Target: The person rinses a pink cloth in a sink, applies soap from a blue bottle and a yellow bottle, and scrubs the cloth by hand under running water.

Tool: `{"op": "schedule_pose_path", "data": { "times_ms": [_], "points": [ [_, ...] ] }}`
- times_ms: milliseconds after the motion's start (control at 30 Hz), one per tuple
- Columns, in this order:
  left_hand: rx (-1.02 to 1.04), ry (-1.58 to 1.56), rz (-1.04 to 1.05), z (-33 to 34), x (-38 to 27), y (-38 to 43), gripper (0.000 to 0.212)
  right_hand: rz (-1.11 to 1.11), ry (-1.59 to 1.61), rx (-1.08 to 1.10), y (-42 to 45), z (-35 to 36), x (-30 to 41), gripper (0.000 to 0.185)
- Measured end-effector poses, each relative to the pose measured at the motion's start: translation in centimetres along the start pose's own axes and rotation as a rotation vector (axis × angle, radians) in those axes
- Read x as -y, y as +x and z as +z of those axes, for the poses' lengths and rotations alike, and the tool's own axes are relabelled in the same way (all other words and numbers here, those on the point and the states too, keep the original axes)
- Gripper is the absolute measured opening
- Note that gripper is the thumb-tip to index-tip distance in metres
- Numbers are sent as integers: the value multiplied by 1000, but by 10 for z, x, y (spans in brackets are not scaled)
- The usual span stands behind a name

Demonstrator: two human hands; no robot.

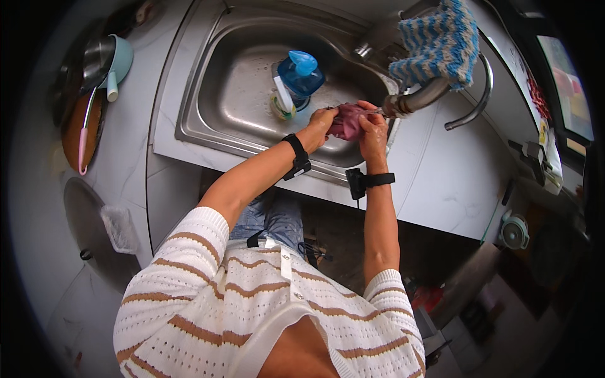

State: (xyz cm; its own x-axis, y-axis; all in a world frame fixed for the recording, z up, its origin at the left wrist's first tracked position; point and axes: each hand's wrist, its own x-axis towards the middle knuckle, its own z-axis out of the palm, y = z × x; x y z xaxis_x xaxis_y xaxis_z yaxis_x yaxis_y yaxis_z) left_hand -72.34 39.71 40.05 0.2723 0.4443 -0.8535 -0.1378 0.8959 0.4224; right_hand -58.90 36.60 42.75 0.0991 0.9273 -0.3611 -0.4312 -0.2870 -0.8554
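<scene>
Between my two hands is a wet, dusky pink cloth [349, 122], bunched up over the right end of the stainless steel sink [231, 80]. My left hand [323, 124] grips its left side, and my right hand [374, 128] grips its right side with the fingers around the edge. Water from the faucet spout [393, 107] runs onto the cloth by my right fingers. Left of the cloth, a blue pump bottle [301, 75] stands in the basin. Beside that bottle is a smaller one with a white top [283, 100].
A blue and white striped towel [437, 45] hangs over the faucet pipe. To its right curves a second, thin metal spout [482, 99]. On the left counter are a light blue dipper [122, 61], a pink-handled utensil [83, 146] and a large metal lid [85, 222].
</scene>
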Motion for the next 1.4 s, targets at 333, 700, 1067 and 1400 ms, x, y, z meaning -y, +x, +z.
{"op": "schedule_pose_path", "data": {
  "times_ms": [333, 700, 1067, 1400],
  "points": [
    [263, -338, 71, -4, 9, 11, 29, 223, -180, -78, 11, 5, -20, 39],
    [-511, 374, 242, -80, -24, -24, 55, 237, 385, -256, 0, 2, -43, 28],
    [-346, 621, 504, -92, 5, -16, 30, 121, -170, -263, -14, -12, -43, 19],
    [9, 363, 375, -20, 28, -21, 35, -341, -486, -289, -40, 18, -13, 25]
  ]
}}
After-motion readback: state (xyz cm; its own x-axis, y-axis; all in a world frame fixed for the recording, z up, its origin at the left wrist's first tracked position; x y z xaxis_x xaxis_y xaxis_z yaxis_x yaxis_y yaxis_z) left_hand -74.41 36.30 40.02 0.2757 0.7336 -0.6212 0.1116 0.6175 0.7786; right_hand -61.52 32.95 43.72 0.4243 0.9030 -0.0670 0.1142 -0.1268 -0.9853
